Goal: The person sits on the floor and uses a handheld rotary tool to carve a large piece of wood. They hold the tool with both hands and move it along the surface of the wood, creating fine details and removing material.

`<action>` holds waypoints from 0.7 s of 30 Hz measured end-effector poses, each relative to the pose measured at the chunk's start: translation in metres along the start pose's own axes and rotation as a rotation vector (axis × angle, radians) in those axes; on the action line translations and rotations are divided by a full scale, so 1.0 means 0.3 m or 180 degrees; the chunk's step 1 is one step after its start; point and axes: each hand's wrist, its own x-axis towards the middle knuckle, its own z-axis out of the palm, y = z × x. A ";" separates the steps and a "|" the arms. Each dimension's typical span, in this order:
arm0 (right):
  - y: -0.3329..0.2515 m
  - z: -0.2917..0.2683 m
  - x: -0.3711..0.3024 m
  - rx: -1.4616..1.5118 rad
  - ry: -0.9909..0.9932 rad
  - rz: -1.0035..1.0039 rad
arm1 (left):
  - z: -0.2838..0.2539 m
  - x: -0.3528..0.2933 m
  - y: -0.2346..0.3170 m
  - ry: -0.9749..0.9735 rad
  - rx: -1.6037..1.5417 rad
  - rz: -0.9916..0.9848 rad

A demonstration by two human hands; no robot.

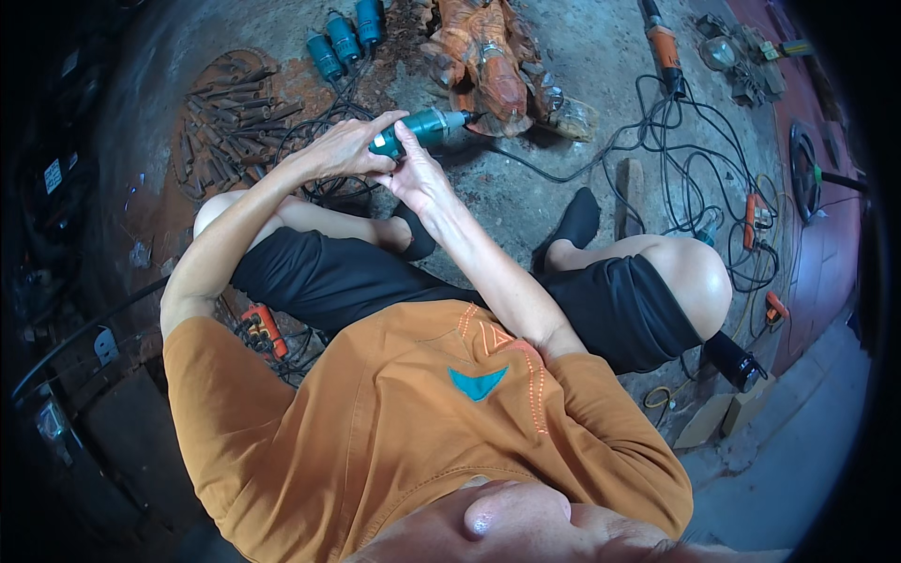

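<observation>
Both hands, left hand [343, 148] and right hand [413, 178], wrap their fingers around the teal rotary grinder [424, 127]. At one o'clock its tip meets the wood carving [488, 70]; the trailing cord [526, 169] could snag and jerk the bit.

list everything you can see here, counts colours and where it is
rotary tool: 1, teal, held in both hands, tip at the carving
wood carving: 1, orange-brown, on the floor ahead
spare tools: 3, teal, floor top centre
chisels: a pile, rusty dark, floor upper left
orange-handled tool: 1, orange and black, floor upper right
cables: tangled, black, floor right
power strip: 1, orange, beside the left thigh
left hand: 1, grip around the tool body
right hand: 1, grip on the tool from below
</observation>
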 end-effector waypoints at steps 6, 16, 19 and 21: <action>0.005 -0.006 0.008 0.0022 -0.0095 0.0041 | 0.013 -0.003 -0.019 0.0121 -0.0009 0.0039; 0.056 0.037 -0.028 0.0059 0.0196 -0.0202 | -0.028 -0.016 -0.010 -0.0138 0.0138 0.0158; 0.049 0.043 -0.023 -0.0014 0.0235 -0.0195 | -0.034 -0.010 -0.010 -0.0172 0.0159 0.0116; 0.041 0.041 -0.013 -0.0041 0.0203 -0.0181 | -0.035 -0.005 -0.014 -0.0146 0.0185 0.0115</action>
